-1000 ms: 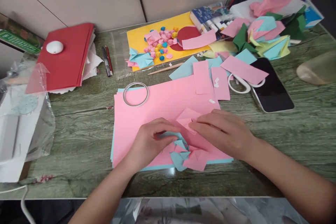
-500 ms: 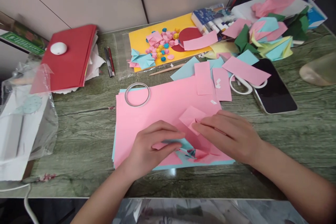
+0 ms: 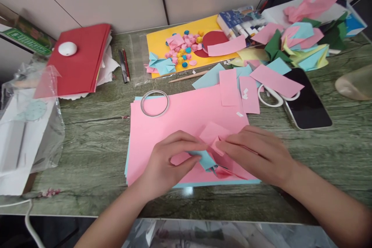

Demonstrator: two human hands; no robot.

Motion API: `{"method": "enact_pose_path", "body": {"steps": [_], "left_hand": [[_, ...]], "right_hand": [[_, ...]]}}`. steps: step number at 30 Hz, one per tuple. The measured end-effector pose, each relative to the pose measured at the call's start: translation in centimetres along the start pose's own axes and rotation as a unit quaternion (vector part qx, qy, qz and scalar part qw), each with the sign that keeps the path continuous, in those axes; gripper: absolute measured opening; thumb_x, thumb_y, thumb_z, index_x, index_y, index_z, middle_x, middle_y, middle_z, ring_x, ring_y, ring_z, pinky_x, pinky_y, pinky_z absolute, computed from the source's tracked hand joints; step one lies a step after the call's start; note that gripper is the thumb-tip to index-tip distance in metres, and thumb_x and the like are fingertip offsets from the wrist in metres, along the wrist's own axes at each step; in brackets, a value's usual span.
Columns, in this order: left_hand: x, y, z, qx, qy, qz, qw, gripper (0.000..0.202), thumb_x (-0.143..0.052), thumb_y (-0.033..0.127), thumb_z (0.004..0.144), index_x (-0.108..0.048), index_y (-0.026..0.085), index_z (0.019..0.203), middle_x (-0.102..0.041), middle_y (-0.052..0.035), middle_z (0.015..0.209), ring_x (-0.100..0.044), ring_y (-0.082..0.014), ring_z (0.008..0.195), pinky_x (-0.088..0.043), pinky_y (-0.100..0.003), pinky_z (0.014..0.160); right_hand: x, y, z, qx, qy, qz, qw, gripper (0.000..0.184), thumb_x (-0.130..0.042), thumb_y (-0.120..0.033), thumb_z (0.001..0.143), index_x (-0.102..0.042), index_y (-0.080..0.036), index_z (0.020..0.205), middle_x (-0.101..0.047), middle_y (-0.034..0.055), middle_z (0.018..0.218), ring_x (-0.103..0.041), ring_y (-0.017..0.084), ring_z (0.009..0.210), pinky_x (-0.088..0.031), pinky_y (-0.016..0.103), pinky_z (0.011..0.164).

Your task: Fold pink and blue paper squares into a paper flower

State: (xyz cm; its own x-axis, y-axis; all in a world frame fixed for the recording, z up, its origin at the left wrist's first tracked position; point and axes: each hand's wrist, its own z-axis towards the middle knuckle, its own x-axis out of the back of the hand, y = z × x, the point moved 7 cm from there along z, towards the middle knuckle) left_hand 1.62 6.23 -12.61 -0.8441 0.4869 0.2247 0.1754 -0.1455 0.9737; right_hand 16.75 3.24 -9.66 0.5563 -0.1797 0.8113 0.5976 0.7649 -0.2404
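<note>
Between thumb and fingers, my left hand [image 3: 171, 162] pinches a small folded blue paper [image 3: 205, 160]. My right hand [image 3: 258, 153] is closed on a folded pink paper [image 3: 213, 133], held just above and beside the blue one. A pink folded piece [image 3: 225, 173] shows below, close to the blue paper; whether the two are joined I cannot tell. Both hands are over a stack of pink and blue paper sheets [image 3: 148, 135]. A roll of clear tape [image 3: 154, 103] lies on the stack's upper left corner.
White-handled scissors [image 3: 270, 96] and a phone [image 3: 310, 102] lie at right among pink and blue paper strips. Behind are a yellow sheet [image 3: 162, 40] with small paper balls, a marker box [image 3: 232, 21] and paper flowers. Red folders [image 3: 84, 71] and a plastic bag [image 3: 52, 124] are at left.
The blue paper has turned and shows more of its face. My right hand and the pink paper have moved slightly down, nearer the blue piece. The view has shifted slightly.
</note>
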Motion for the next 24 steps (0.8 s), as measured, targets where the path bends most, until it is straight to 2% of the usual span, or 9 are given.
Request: {"method": "enact_pose_path", "body": {"steps": [4, 11, 17, 24], "left_hand": [[0.1, -0.6, 0.1, 0.034, 0.017, -0.056, 0.998, 0.033, -0.061, 0.004, 0.074, -0.067, 0.024, 0.099, -0.060, -0.0054, 0.091, -0.059, -0.0152, 0.085, -0.052, -0.026, 0.071], [0.3, -1.6, 0.2, 0.097, 0.019, -0.091, 0.991, 0.031, -0.062, 0.004, 0.072, -0.068, 0.021, 0.097, -0.060, -0.0057, 0.093, -0.057, -0.0153, 0.088, -0.049, -0.024, 0.071], [0.3, -1.8, 0.3, 0.103, 0.020, -0.079, 0.991, 0.028, -0.062, 0.008, 0.073, -0.067, 0.020, 0.098, -0.061, -0.0064, 0.096, -0.057, -0.0170, 0.092, -0.049, -0.027, 0.074], [-0.3, -1.6, 0.3, 0.101, 0.000, -0.050, 0.994, 0.025, -0.062, 0.015, 0.076, -0.067, 0.022, 0.100, -0.061, -0.0065, 0.099, -0.057, -0.0176, 0.095, -0.048, -0.028, 0.077]], "right_hand": [[0.0, -0.4, 0.3, 0.010, -0.010, 0.029, 0.999, 0.012, -0.051, -0.013, 0.086, -0.057, -0.015, 0.097, -0.066, 0.0057, 0.081, -0.055, 0.012, 0.068, -0.042, 0.026, 0.058], [-0.6, 0.1, -0.5, -0.020, 0.003, 0.061, 0.998, 0.019, -0.058, -0.006, 0.080, -0.057, -0.015, 0.097, -0.063, 0.0068, 0.085, -0.054, 0.013, 0.074, -0.043, 0.028, 0.061], [-0.6, 0.0, -0.3, -0.029, -0.002, 0.064, 0.998, 0.020, -0.056, -0.009, 0.081, -0.058, -0.019, 0.098, -0.064, 0.0041, 0.084, -0.054, 0.012, 0.069, -0.043, 0.026, 0.059], [-0.4, -0.6, 0.1, -0.007, -0.016, 0.055, 0.998, 0.018, -0.056, -0.008, 0.081, -0.059, -0.017, 0.096, -0.064, 0.0042, 0.081, -0.053, 0.012, 0.068, -0.041, 0.026, 0.058]]}}
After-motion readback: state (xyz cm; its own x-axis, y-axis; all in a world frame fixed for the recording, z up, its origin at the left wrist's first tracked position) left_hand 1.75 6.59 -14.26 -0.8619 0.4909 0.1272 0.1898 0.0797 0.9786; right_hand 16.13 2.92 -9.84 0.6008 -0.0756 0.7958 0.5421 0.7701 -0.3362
